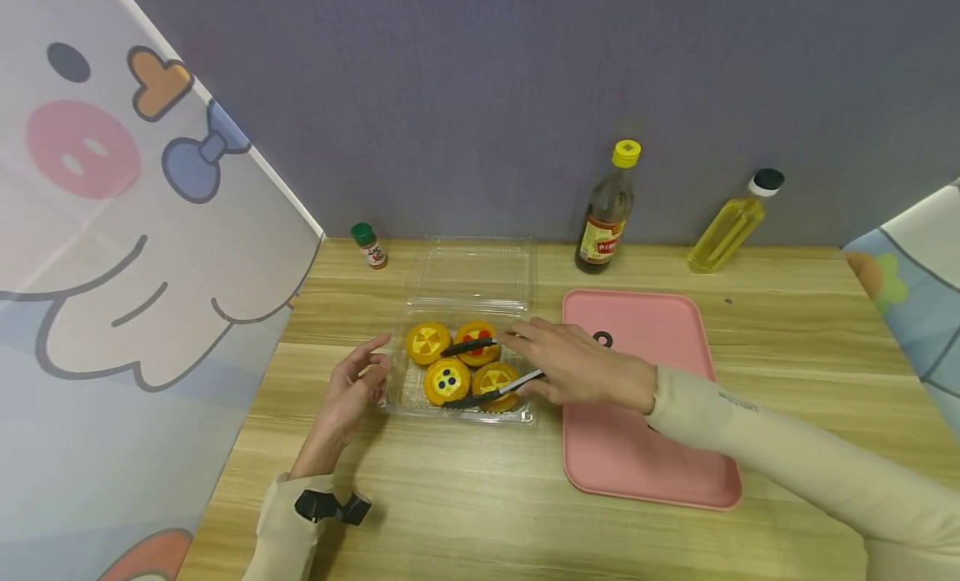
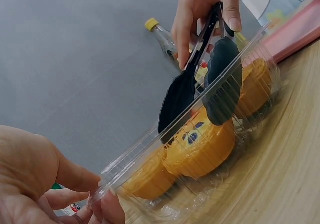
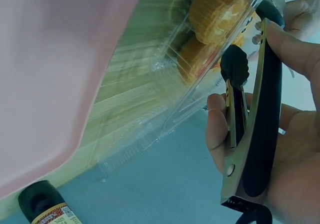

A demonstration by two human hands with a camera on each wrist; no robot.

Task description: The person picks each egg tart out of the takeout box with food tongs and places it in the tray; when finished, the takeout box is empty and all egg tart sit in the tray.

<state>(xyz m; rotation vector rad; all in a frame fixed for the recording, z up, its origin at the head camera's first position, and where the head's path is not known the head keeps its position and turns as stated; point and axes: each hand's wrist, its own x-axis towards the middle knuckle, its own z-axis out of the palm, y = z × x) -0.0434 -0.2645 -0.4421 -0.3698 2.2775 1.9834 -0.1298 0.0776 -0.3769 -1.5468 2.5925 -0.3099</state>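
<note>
Several yellow egg tarts [image 1: 447, 382] sit in a clear plastic clamshell box [image 1: 408, 402], its lid [image 1: 474, 272] folded back toward the wall. My right hand [image 1: 581, 364] grips black-and-silver tongs [image 3: 265, 119] by the arms. The tongs' dark tips are spread apart over the box; in the left wrist view they straddle the tart with blue dots [image 2: 200, 146], and whether they touch it I cannot tell. At the box's left edge, my left hand [image 1: 351, 393] pinches the rim between thumb and fingers. Another tart bears red pieces [image 1: 477, 343] on top.
A pink tray [image 1: 637, 456] lies right of the box, beneath my right forearm. Along the wall stand a small green-capped shaker [image 1: 371, 246], a yellow-capped sauce bottle [image 1: 606, 214] and a bottle of yellow oil [image 1: 731, 229]. A cartoon-print panel [image 1: 150, 231] borders the table's left side.
</note>
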